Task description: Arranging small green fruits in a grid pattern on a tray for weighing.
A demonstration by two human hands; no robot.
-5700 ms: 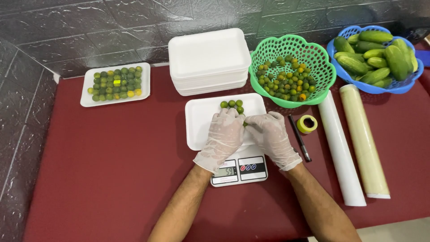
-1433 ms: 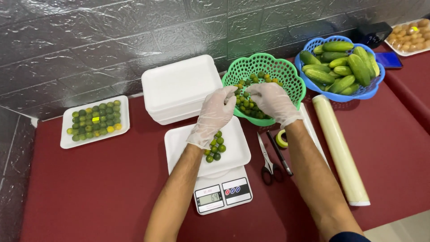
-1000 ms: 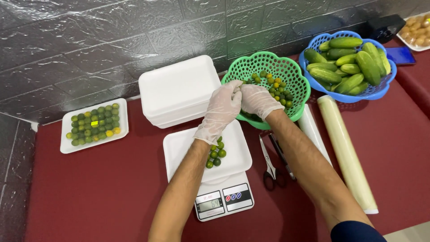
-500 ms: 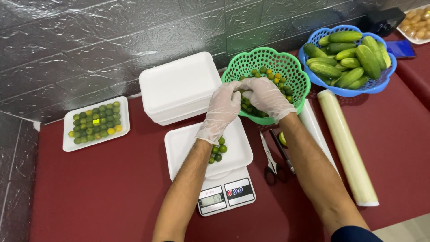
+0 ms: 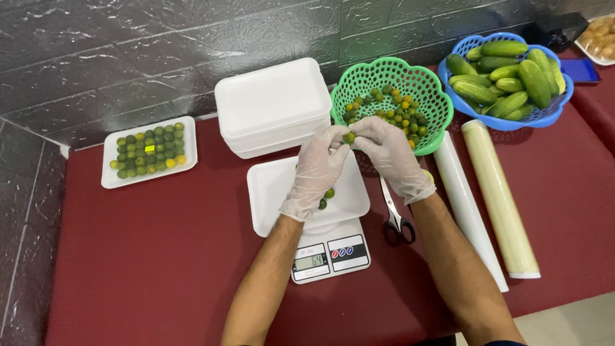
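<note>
Both hands wear clear gloves. My left hand (image 5: 317, 172) and my right hand (image 5: 385, 154) meet above the far edge of a white foam tray (image 5: 275, 195) that rests on a small digital scale (image 5: 330, 255). Together their fingertips pinch a small green lime (image 5: 349, 137). A few more limes (image 5: 326, 197) lie on the tray, partly hidden under my left hand. Just behind the hands stands a green plastic basket (image 5: 430, 96) holding many small green and yellow limes (image 5: 391, 109).
A stack of white foam trays (image 5: 272, 106) sits behind the scale. At the left is a filled tray of limes (image 5: 148, 150). Scissors (image 5: 396, 221) and two rolls of wrap (image 5: 496, 192) lie to the right. A blue basket of cucumbers (image 5: 509, 77) stands at the far right.
Both hands have drawn back from the green basket toward the tray on the scale, now holding one lime between them.
</note>
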